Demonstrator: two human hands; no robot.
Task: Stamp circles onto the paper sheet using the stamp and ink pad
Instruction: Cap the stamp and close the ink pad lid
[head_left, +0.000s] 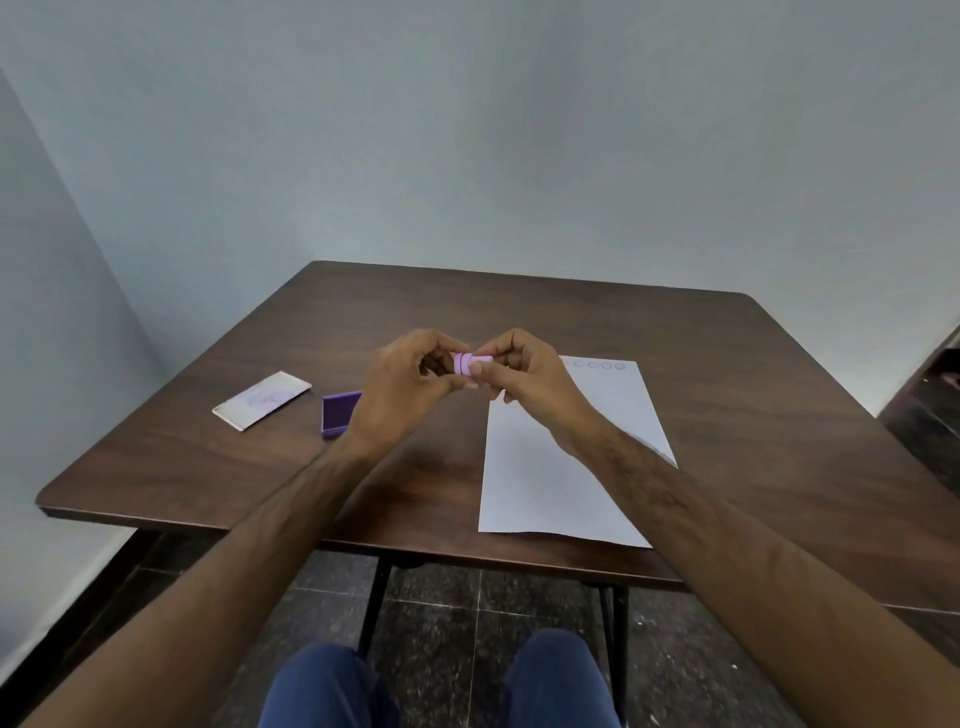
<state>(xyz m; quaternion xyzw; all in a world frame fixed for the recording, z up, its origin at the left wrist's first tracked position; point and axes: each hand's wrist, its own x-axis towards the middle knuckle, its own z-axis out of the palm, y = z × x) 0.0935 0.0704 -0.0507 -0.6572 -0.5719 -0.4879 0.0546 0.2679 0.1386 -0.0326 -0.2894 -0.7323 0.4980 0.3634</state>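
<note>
While raised above the dark wooden tabletop (727, 395), held between both hands: a small pink-violet stamp (471, 363), lying sideways, its axis running left to right. Left hand (402, 387) pinched on the left end of the stamp, fingertips and thumb closed around it. Right hand (524, 382) clamped on the right end, thumb in front and the fingers curled over the top. Not touching the tabletop, and hanging near the middle of it, just left of the upper left corner of the paper.

White paper sheet (550, 483) flat on the tabletop at the right, long side running away from the person, partly covered by the right forearm. Along its far edge, a short row of faint violet circles (597, 366), standing next to each other. Rest of the sheet blank as far as can be seen.

To the left of the hands, a violet ink pad (336, 413), open, resting on the tabletop and partly hidden behind the left wrist. Further left and apart from it, a pale flat lid (262, 399) lying at an angle, with a faint violet mark on its face; too blurred to read.

Under the tabletop, black metal legs (374, 603) on a dark tiled floor (467, 603). At the bottom edge, two knees in blue trousers (556, 675). Behind, a plain pale wall (467, 130).
</note>
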